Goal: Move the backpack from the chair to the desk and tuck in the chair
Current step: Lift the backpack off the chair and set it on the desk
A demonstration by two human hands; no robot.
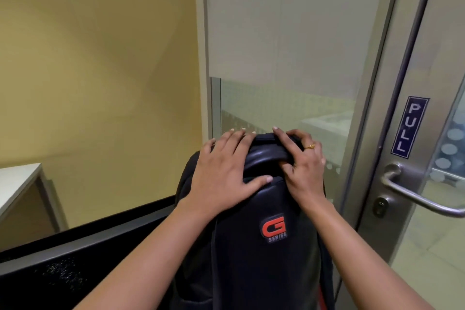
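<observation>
A black backpack [264,267] with a red "G Series" logo stands upright in the lower middle, close in front of me. My left hand [224,171] lies over its top left, fingers draped over the back edge and thumb on the front. My right hand [304,166], with a gold ring, is curled around the padded top handle [266,152]. The backpack's bottom is cut off by the frame. No chair shows in view.
A white desk corner [17,184] sits at the far left against the yellow wall. A black panel with a grey band [75,259] runs along the lower left. A glass door with a metal lever handle [415,196] and a "PULL" sign stands right behind the backpack.
</observation>
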